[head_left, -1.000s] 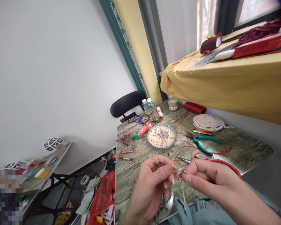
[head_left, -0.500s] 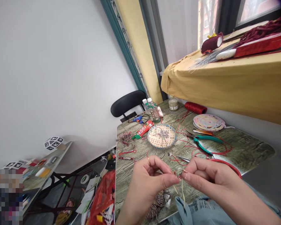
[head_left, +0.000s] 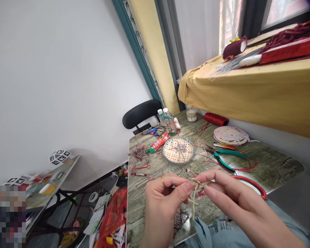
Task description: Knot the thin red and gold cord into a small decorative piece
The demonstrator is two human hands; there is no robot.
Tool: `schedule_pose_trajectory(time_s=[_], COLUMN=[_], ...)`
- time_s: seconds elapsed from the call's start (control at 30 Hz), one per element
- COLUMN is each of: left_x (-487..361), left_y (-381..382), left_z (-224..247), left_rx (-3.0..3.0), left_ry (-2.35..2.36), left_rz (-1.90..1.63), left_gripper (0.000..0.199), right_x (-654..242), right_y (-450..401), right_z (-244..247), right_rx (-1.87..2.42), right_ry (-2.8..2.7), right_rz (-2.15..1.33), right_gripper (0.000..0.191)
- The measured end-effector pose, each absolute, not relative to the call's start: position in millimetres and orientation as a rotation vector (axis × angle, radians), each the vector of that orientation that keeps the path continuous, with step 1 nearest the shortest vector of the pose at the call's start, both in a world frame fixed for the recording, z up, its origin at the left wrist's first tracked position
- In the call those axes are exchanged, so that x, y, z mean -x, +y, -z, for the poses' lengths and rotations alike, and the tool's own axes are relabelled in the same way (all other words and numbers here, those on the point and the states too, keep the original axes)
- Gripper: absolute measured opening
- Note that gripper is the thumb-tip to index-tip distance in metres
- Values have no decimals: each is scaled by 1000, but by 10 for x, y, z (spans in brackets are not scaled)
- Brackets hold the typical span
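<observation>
Above the near part of the table, my left hand (head_left: 166,199) pinches a thin pale-yellow cord (head_left: 194,204) between thumb and forefinger. My right hand (head_left: 232,198) has its thumb and forefinger closed on the same work, close to the left fingertips. A small red knotted piece (head_left: 200,193) dangles just below the right fingertips, and the cord's loose ends hang down. Exactly where each fingertip grips is hidden. Below my left hand lies a bundle of brown-grey mottled yarn (head_left: 181,220), partly covered. Red-handled scissors (head_left: 259,187) rest beyond my right hand, their blades mostly hidden.
A woven basket (head_left: 167,157) holding a cord piece stands mid-table. Around it are green-handled pliers (head_left: 223,162), a red thread spool (head_left: 216,119), bottles (head_left: 170,126), a glass jar (head_left: 191,114) and a pastel coil (head_left: 231,135). A black chair (head_left: 142,112) stands at the far edge.
Both hands have risen slightly and turned. The right fingers reach further over the work, and the red knotted piece now hangs below them instead of sitting between the fingertips.
</observation>
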State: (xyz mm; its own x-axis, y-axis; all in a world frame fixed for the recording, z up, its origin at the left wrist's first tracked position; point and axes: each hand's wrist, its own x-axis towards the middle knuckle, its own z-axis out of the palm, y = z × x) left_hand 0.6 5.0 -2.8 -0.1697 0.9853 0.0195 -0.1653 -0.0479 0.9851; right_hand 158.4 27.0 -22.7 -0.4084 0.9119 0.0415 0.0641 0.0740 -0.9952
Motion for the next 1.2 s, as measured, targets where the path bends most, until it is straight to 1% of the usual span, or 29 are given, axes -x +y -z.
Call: schedule_pose_trajectory(time_s=[0.07,0.2,0.23,0.3,0.33,0.4,0.5,0.63,0.73,0.87,1.0,1.1,1.2], left_x=[-55,-169,-191,-215,-215,-195,-146,-128,-157,-187,-173,-142,-113], left_y=[49,55,54,50,48,47,55,60,49,35,56,91,122], left_z=[38,25,22,22,24,31,38,40,36,3,-37,-41,-24], left_rx=[-928,-826,-820,-834,-852,-895,-920,-965,-965,-811,-633,-546,-513], left_ry=[1097,1009,1002,996,1001,1019,1034,1084,1072,911,811,734,698], left_rz=[-1474,-1540,-1562,-1612,-1632,-1640,-1611,-1642,-1644,-1522,-1472,-1410,-1361], left_gripper=[10,10,11,12,12,12,13,20,18,16,16,15,13], right_x=[-1583,-1545,-1532,-1514,-1512,-1527,-1578,-1643,-1676,-1706,-1712,-1711,-1710], right_y=[247,220,216,216,220,235,263,293,314,348,367,366,387], right_z=[244,270,272,264,253,220,169,176,217,259,307,341,342], right_rx=[991,963,972,993,989,950,877,800,697,613,623,722,785], right_ry=[-1555,-1698,-1738,-1798,-1817,-1829,-1756,-1466,-1290,-1237,-1183,-1173,-1245], right_rz=[-1356,-1080,-1016,-970,-994,-1128,-1405,-1829,-2069,-2156,-2167,-2138,-2079], right_gripper=[29,49,48,37,33,33,37,48,53,43,37,36,41])
